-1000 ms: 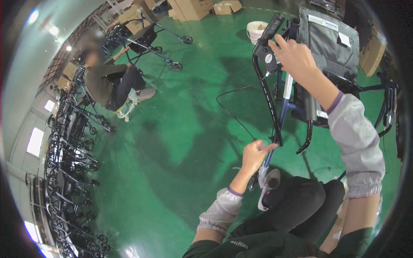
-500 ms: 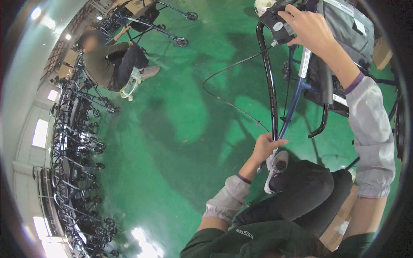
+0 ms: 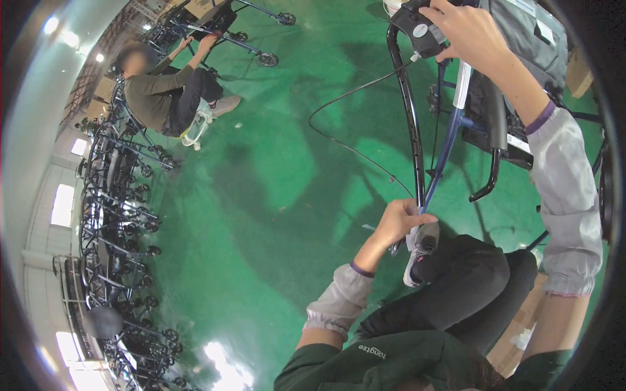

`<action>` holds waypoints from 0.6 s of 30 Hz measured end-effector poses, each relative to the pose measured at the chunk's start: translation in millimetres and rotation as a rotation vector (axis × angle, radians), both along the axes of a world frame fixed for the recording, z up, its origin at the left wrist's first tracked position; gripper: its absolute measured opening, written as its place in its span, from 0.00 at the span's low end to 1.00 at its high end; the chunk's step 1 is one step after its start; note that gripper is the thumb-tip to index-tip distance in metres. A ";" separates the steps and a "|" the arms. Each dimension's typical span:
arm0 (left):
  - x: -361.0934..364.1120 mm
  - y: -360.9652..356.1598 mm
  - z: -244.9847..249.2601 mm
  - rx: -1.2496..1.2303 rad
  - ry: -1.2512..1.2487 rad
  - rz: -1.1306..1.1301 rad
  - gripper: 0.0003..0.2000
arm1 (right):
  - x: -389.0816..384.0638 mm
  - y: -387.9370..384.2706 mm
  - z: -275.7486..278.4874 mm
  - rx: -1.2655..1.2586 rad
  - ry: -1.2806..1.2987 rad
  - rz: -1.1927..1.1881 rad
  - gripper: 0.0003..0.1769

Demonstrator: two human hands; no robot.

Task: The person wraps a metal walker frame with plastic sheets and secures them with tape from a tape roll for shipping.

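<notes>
Right of centre, a black metal tube (image 3: pixel 409 111) ran lengthwise down-frame, slanting slightly right. The right hand (image 3: pixel 469 34) gripped its boxy black plastic housing (image 3: pixel 417 27); the left hand (image 3: pixel 396 223) was at its lower end, grip unclear.

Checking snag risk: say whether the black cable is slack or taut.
Slack: the cable bows in a wide loop beside the black tube.

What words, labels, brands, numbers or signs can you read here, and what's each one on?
"Yangtze", first letter unclear: on the dark top.
Oval badge on the black housing: too small to read.
White strip on the blue tube: too blurred.
White labels on the bag: too blurred.
Nothing else readable.
</notes>
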State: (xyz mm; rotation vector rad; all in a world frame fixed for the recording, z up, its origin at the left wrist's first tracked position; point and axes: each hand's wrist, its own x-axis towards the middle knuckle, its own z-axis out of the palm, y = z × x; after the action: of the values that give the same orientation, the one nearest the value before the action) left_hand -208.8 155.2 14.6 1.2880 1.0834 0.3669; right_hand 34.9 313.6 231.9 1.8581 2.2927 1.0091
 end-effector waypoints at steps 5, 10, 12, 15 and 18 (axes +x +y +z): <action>11.3 -10.3 7.8 -0.100 0.069 0.130 0.30 | 2.1 1.4 -1.6 0.026 0.019 0.040 0.47; 28.8 -26.1 3.1 -0.197 -0.106 0.279 0.33 | 0.8 -0.5 -3.1 0.044 0.049 0.051 0.45; 32.9 -26.8 3.5 -0.261 -0.177 0.312 0.32 | 1.9 -0.3 -3.2 0.060 0.050 0.078 0.44; 37.3 -24.9 7.1 -0.307 -0.221 0.342 0.28 | 0.6 -0.8 -2.2 0.077 0.024 0.102 0.46; 41.6 -19.1 11.4 -0.315 -0.260 0.367 0.27 | -3.2 -2.0 0.6 0.063 -0.010 0.068 0.46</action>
State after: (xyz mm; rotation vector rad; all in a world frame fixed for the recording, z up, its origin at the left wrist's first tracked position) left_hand -167.3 136.2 26.0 0.7384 1.1014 0.5962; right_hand 31.6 311.6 232.5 1.8035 2.3601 1.1091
